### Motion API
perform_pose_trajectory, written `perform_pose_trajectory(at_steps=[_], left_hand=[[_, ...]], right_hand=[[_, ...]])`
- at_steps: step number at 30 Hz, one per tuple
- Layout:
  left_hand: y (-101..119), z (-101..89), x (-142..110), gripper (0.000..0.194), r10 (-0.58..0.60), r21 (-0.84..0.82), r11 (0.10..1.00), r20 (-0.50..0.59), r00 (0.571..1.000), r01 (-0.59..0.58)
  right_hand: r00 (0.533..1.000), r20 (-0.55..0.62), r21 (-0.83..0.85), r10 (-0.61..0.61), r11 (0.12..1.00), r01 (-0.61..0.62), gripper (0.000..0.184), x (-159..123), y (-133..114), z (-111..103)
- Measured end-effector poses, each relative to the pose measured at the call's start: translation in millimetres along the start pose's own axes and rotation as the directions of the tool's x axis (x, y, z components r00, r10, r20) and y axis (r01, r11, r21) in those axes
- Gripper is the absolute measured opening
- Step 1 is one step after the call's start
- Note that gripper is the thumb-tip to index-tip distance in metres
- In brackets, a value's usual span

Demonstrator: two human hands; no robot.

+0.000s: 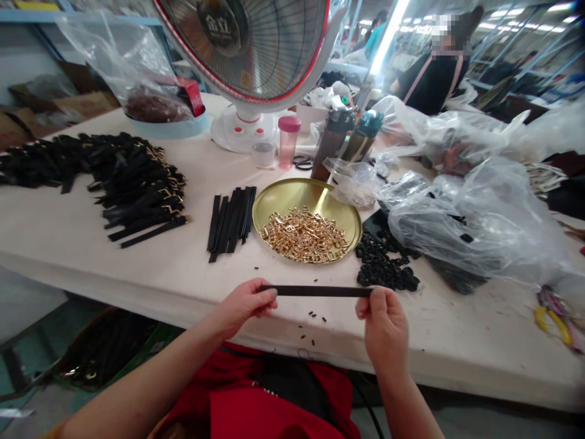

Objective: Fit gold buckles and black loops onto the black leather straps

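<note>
A narrow black strap (320, 291) is stretched level between my two hands, above the front part of the table. My left hand (256, 300) pinches its left end between thumb and fingers. At the other end, my right hand (384, 314) is closed on the strap in the same way. Just beyond it stands a gold tray (267, 204) with a heap of small gold buckles (304, 236). Left of the tray lie several loose black straps (231, 219). Small black loops (386, 262) are piled to the tray's right.
A large pile of black straps with gold buckles (141, 189) covers the left side. A fan (249, 125) stands behind, beside a pink-lidded cup (289, 143) and dark bottles (331, 143). Plastic bags (470, 225) and yellow-handled pliers (555, 323) lie right. A person (432, 79) is at the back.
</note>
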State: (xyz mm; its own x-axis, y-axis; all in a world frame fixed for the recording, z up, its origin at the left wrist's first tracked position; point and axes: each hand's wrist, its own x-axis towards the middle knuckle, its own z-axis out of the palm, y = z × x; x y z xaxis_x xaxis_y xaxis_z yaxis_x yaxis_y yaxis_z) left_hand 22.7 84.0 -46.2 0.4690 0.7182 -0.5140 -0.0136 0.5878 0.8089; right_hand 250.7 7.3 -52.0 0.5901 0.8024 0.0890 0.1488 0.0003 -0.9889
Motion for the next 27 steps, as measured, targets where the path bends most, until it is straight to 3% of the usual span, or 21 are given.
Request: perform_pose_trajectory(at_steps=[2, 3, 4, 5, 7, 8, 10, 11, 13, 14, 18, 20, 27], left_hand=[[-0.3, 1.5, 5.9, 0.012, -0.040, -0.245, 0.969, -0.062, 0.997, 0.024], [-0.7, 4.8, 8.4, 0.010, -0.080, -0.358, 0.932, -0.048, 0.996, 0.058], [-1.3, 9.2, 10.5, 0.009, -0.116, -0.445, 0.890, -0.011, 0.993, 0.099], [-2.2, 14.0, 11.8, 0.011, -0.141, -0.504, 0.852, 0.040, 0.989, 0.142], [-4.3, 23.2, 12.3, 0.017, -0.151, -0.564, 0.800, 0.138, 0.979, 0.203], [-5.2, 26.9, 11.4, 0.018, -0.147, -0.580, 0.785, 0.169, 0.975, 0.218], [-5.7, 31.6, 7.7, 0.018, -0.140, -0.603, 0.765, 0.190, 0.972, 0.228], [-5.0, 32.7, 5.3, 0.018, -0.140, -0.609, 0.760, 0.187, 0.972, 0.227], [-2.2, 33.5, 0.2, 0.019, -0.148, -0.606, 0.762, 0.180, 0.972, 0.228], [-0.5, 33.6, -2.1, 0.020, -0.156, -0.597, 0.767, 0.183, 0.971, 0.236], [3.6, 35.8, -7.4, 0.021, -0.183, -0.569, 0.770, 0.238, 0.954, 0.290], [3.0, 38.0, -7.7, 0.021, -0.182, -0.566, 0.767, 0.259, 0.948, 0.302], [-4.3, 43.7, -2.4, 0.024, -0.231, -0.544, 0.767, 0.261, 0.937, 0.341]], right_hand=[[0.977, 0.062, -0.244, -0.206, 0.946, 0.215, 0.011, -19.2, -16.7, -11.6], [0.928, 0.160, -0.311, -0.336, 0.875, 0.371, 0.007, -28.8, -24.3, -15.0], [0.837, 0.303, -0.306, -0.455, 0.786, 0.538, 0.006, -37.6, -30.9, -16.3], [0.716, 0.422, -0.256, -0.556, 0.684, 0.683, 0.009, -45.3, -36.6, -15.2], [0.486, 0.557, -0.149, -0.674, 0.494, 0.856, 0.012, -56.7, -45.0, -7.4], [0.408, 0.583, -0.114, -0.703, 0.427, 0.897, 0.012, -60.3, -47.7, -2.0], [0.326, 0.615, -0.070, -0.718, 0.362, 0.929, 0.007, -63.4, -50.5, 7.1], [0.311, 0.629, -0.053, -0.713, 0.360, 0.932, 0.006, -63.1, -50.5, 9.6], [0.327, 0.645, -0.052, -0.691, 0.387, 0.921, 0.013, -59.9, -47.9, 9.0], [0.360, 0.650, -0.073, -0.669, 0.417, 0.906, 0.014, -57.5, -45.6, 6.6], [0.563, 0.640, -0.218, -0.523, 0.579, 0.786, 0.007, -48.7, -32.8, -5.8], [0.636, 0.624, -0.275, -0.455, 0.633, 0.723, 0.008, -46.9, -26.9, -8.5], [0.772, 0.555, -0.371, -0.308, 0.739, 0.562, 0.009, -45.5, -10.2, -8.6]])
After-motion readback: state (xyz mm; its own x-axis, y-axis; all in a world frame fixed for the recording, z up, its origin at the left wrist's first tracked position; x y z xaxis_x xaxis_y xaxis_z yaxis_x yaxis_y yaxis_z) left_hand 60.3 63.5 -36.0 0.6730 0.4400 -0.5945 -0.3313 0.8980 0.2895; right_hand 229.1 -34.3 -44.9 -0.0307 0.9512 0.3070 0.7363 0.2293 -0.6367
